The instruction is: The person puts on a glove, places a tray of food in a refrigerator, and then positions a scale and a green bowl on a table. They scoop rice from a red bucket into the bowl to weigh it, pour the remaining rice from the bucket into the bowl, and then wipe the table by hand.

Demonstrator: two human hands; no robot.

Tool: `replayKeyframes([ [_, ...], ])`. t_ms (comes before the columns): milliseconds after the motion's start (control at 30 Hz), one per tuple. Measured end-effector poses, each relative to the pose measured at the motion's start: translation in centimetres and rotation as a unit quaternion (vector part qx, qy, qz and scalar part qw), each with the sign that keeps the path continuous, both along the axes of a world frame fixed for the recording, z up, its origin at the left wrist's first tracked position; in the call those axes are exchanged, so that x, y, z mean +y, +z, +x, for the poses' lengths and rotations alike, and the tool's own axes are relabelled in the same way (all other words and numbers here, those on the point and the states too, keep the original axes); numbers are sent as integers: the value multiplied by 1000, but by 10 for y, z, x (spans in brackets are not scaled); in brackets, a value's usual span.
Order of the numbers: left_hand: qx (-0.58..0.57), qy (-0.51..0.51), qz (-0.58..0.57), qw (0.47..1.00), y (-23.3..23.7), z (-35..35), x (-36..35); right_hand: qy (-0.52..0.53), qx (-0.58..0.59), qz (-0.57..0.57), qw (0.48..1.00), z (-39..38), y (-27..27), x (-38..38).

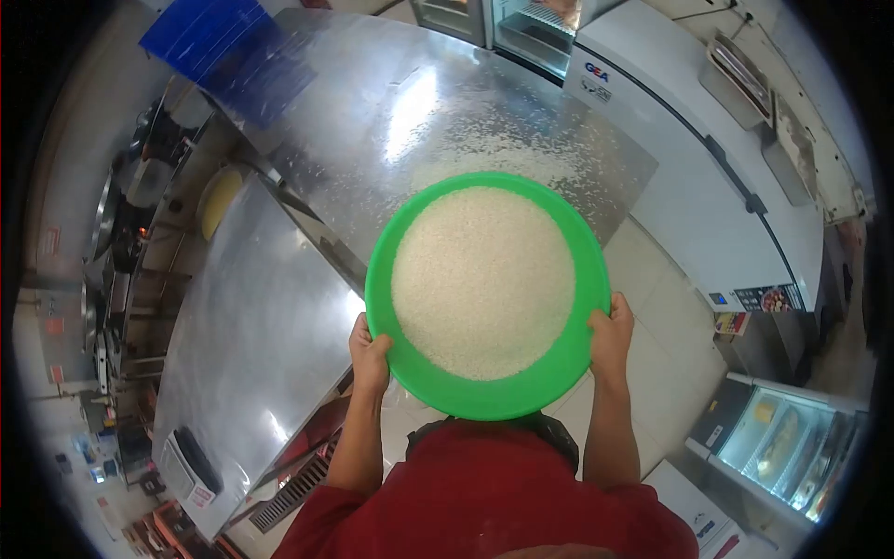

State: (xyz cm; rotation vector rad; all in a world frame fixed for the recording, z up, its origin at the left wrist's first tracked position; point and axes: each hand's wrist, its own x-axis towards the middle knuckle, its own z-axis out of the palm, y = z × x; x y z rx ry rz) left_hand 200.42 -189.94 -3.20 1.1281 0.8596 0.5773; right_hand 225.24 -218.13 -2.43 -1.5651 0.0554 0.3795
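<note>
A round green basin (475, 398) is held up in front of my body, with white rice (484, 279) spread across its bottom. My left hand (371, 356) grips the rim on the left side, thumb over the edge. On the right side my right hand (611, 337) is closed on the rim in the same way. Beyond the basin, loose rice grains (521, 140) lie scattered over a steel table (326, 177).
A blue container (214, 42) stands at the table's far left corner. A second steel table (251, 307) is at the left. A white chest freezer (680, 158) bearing metal trays is at the right, with a lit display case (773, 447) lower right.
</note>
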Motion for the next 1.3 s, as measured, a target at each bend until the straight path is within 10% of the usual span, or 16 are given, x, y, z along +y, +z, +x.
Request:
replayKeyframes([
  [633,-1,81,33,996,42,-15,5,46,-12,-2,999,-7,67,43],
  [1300,67,345,139,926,14,-329,82,378,-110,9,919,-218,1,309],
])
